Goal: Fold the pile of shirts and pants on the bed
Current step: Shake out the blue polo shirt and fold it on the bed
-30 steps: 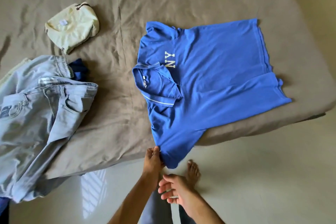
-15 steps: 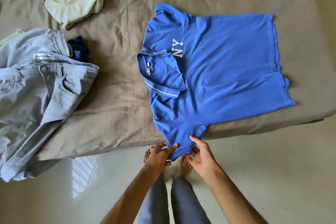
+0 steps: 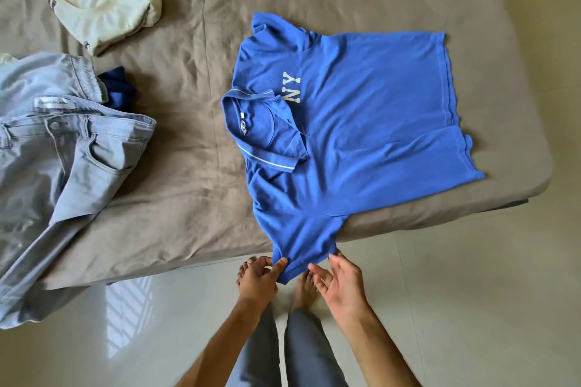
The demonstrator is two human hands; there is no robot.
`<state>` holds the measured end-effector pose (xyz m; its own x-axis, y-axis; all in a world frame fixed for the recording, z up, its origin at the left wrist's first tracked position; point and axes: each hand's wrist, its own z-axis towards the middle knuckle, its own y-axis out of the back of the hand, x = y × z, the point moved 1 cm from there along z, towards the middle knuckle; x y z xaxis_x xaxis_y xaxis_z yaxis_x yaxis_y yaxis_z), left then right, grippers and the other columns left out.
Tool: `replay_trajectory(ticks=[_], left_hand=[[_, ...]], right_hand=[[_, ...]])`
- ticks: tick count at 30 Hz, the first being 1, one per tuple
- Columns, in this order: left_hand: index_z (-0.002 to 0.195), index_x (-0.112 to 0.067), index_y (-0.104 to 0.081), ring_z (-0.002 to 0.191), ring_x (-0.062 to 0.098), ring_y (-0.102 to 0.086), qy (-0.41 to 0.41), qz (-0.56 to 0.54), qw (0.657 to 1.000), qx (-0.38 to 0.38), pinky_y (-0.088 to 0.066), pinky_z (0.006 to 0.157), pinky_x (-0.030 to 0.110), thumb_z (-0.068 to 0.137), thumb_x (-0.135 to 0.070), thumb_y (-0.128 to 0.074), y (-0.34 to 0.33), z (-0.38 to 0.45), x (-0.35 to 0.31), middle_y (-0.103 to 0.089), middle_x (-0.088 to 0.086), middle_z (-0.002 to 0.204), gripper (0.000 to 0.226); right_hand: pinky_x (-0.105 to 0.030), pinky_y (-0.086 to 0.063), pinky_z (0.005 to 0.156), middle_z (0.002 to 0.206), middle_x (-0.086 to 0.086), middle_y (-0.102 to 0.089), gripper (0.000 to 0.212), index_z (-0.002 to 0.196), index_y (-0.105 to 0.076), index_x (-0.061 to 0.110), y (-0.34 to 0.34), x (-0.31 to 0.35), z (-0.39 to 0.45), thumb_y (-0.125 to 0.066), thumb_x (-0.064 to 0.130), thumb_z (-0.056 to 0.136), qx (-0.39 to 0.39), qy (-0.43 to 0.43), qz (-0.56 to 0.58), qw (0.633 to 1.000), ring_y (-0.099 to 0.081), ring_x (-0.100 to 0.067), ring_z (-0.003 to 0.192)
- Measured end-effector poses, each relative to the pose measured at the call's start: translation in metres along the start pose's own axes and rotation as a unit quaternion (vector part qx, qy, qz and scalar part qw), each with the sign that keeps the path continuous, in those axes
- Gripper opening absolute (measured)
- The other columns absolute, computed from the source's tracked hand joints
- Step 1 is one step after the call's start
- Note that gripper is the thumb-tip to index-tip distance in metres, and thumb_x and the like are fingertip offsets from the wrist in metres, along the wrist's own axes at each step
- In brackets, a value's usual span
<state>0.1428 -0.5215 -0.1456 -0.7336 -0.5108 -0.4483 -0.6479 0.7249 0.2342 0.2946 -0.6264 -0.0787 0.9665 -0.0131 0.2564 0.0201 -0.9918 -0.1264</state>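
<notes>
The blue polo shirt (image 3: 361,135) lies spread on the bed (image 3: 188,166), collar toward my left, white "NY" letters showing on its chest, and its near sleeve (image 3: 301,245) hanging over the bed's front edge. I have my left hand (image 3: 256,281) at that sleeve's hem, thumb and forefinger pinching the cloth at its left corner. My right hand (image 3: 341,281) is just beside the hem's right corner, its fingers (image 3: 317,272) spread apart and relaxed; the tips look to be brushing the cloth, but I cannot tell whether they truly touch it.

Well to the left on the bed lies a pile of light grey jeans (image 3: 63,166), one leg trailing off the edge toward the floor (image 3: 471,292). A dark blue garment (image 3: 118,91) peeks out from behind the waistband. Farther back sits a folded cream shirt (image 3: 105,3), its neck label up. Below my hands I see my bare feet (image 3: 305,289) on pale floor tiles.
</notes>
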Motion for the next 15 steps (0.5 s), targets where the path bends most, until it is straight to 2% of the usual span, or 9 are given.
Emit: replay_trajectory(ticks=[2,3,5,7,9,11,13,15], left_hand=[[0.071,-0.027,-0.068,0.078,0.023,-0.059,0.008,0.028,0.999,-0.028,-0.053,0.083,0.05,0.081,-0.064,-0.073,0.005,-0.01,-0.014,-0.066,-0.007,0.065,0.039],[0.072,-0.025,-0.067,0.078,0.022,-0.06,0.012,0.033,0.999,-0.036,-0.054,0.082,0.046,0.086,-0.053,-0.076,0.007,-0.015,-0.02,-0.067,-0.009,0.065,0.033],[0.082,-0.019,-0.066,0.08,0.023,-0.065,0.017,0.044,0.998,-0.045,-0.054,0.08,0.04,0.091,-0.039,-0.077,0.011,-0.022,-0.031,-0.071,-0.006,0.072,0.024],[0.096,-0.016,-0.063,0.089,0.027,-0.067,0.022,0.061,0.996,-0.068,-0.055,0.08,0.038,0.092,-0.028,-0.074,0.015,-0.025,-0.039,-0.072,0.001,0.087,0.017],[0.105,-0.014,-0.059,0.089,0.028,-0.065,0.0,0.069,0.993,-0.091,-0.048,0.077,0.035,0.094,-0.021,-0.07,0.02,-0.033,-0.049,-0.07,0.001,0.086,0.018],[0.106,-0.012,-0.058,0.079,0.02,-0.064,-0.049,0.07,0.992,-0.096,-0.045,0.072,0.033,0.096,-0.018,-0.068,0.025,-0.042,-0.063,-0.068,-0.004,0.08,0.015],[0.104,-0.015,-0.059,0.077,0.015,-0.065,-0.083,0.093,0.99,-0.068,-0.048,0.07,0.032,0.097,-0.02,-0.068,0.025,-0.049,-0.078,-0.07,-0.005,0.083,0.012],[0.1,-0.02,-0.06,0.077,0.014,-0.067,-0.117,0.126,0.984,-0.039,-0.051,0.073,0.033,0.096,-0.021,-0.071,0.016,-0.048,-0.095,-0.071,-0.004,0.086,0.012]], right_hand=[[-0.034,-0.053,0.083,0.101,-0.004,-0.07,0.019,0.108,-0.064,0.011,0.001,-0.002,0.002,-0.045,0.013,0.104,-0.057,-0.022,-0.05,0.997,-0.077,-0.026,0.091],[-0.036,-0.053,0.087,0.099,-0.005,-0.069,0.017,0.1,-0.061,0.008,0.0,-0.004,0.0,-0.045,0.013,0.103,-0.077,-0.047,-0.055,0.994,-0.076,-0.028,0.094],[-0.038,-0.055,0.085,0.103,-0.004,-0.07,0.02,0.099,-0.061,0.005,0.007,-0.01,0.0,-0.044,0.015,0.101,-0.1,-0.085,-0.084,0.988,-0.077,-0.028,0.086],[-0.036,-0.056,0.076,0.105,0.0,-0.071,0.021,0.106,-0.064,0.005,0.017,-0.014,-0.001,-0.047,0.015,0.1,-0.109,-0.083,-0.157,0.978,-0.078,-0.028,0.075],[-0.035,-0.055,0.074,0.097,-0.002,-0.072,0.018,0.106,-0.065,0.005,0.023,-0.002,-0.008,-0.049,0.011,0.101,-0.113,-0.038,-0.202,0.972,-0.077,-0.029,0.075],[-0.035,-0.054,0.075,0.099,-0.006,-0.073,0.017,0.109,-0.065,0.007,0.023,0.024,-0.014,-0.049,0.01,0.102,-0.103,0.014,-0.202,0.974,-0.075,-0.03,0.079],[-0.034,-0.053,0.074,0.106,-0.012,-0.075,0.018,0.112,-0.065,0.008,0.026,0.059,-0.016,-0.05,0.008,0.101,-0.096,0.055,-0.201,0.973,-0.074,-0.03,0.08],[-0.031,-0.052,0.07,0.103,-0.013,-0.075,0.021,0.115,-0.066,0.006,0.032,0.1,-0.013,-0.053,0.004,0.099,-0.098,0.097,-0.225,0.965,-0.072,-0.028,0.075]])
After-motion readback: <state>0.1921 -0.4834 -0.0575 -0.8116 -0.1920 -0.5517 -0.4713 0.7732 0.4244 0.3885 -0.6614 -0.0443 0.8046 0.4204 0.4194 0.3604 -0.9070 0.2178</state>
